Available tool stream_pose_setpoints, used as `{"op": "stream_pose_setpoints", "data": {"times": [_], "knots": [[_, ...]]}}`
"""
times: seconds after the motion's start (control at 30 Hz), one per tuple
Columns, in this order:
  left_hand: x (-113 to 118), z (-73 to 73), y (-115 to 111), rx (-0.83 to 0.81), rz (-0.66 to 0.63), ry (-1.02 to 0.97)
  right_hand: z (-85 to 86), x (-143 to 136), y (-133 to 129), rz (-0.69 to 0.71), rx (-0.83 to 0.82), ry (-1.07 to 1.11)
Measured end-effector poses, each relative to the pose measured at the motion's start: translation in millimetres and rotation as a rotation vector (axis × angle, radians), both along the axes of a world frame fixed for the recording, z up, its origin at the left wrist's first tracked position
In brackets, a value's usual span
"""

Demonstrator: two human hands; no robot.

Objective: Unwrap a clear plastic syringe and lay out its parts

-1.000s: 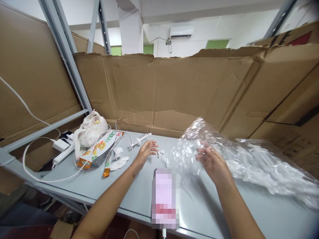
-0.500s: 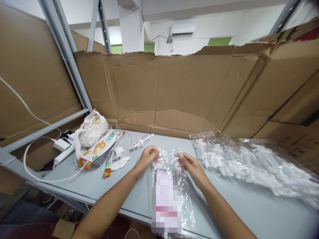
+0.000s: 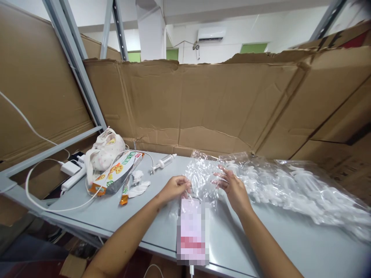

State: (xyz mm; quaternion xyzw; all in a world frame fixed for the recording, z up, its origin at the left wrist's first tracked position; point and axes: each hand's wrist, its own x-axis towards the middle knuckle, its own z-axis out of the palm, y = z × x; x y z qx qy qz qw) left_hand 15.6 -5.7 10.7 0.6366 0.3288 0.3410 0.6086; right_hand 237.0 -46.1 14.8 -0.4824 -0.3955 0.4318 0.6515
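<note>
A clear plastic bag [image 3: 199,173], crinkled and see-through, lies spread on the table between my hands. My left hand [image 3: 176,188] is closed, its thumb and fingers pinching the near left edge of the bag. At the bag's right side, my right hand [image 3: 234,188] has its fingers apart; they lie against or just over the film, I cannot tell which. Just in front of the bag lies a phone [image 3: 191,224] with a lit, partly blurred screen and a white cable plugged into its near end.
Large clear bags of white plastic parts [image 3: 278,189] fill the right. On the left are a syringe-like tube [image 3: 164,163], crumpled tissue [image 3: 139,189], a snack box [image 3: 118,173], a white cloth bag [image 3: 106,150] and a power strip [image 3: 74,179]. A cardboard wall [image 3: 208,104] stands behind.
The plastic bag has shifted from over the phone toward the back of the table, uncovering the screen. My right hand has moved right and its fingers have spread; my left still pinches the film.
</note>
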Motion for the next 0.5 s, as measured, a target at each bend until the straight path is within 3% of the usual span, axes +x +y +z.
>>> {"op": "stream_pose_setpoints", "data": {"times": [0.13,0.2,0.3,0.4,0.5], "knots": [[0.5,-3.3,9.5,0.057,0.168,-0.103,5.5,-7.1,-5.7,0.367,-0.089,-0.146],[-1.6,-2.6,12.5,0.041,0.209,-0.144,6.4,-11.6,-7.4,0.476,-0.126,-0.263],[-7.4,3.7,10.9,0.008,0.203,-0.229,5.0,-12.9,-7.1,0.348,-0.098,-0.286],[-13.5,12.1,5.8,0.013,0.053,-0.244,2.0,-7.5,-5.4,0.184,-0.049,-0.188],[-15.8,15.6,1.1,0.116,-0.082,-0.149,1.0,-3.7,-5.5,0.173,-0.031,-0.072]]}}
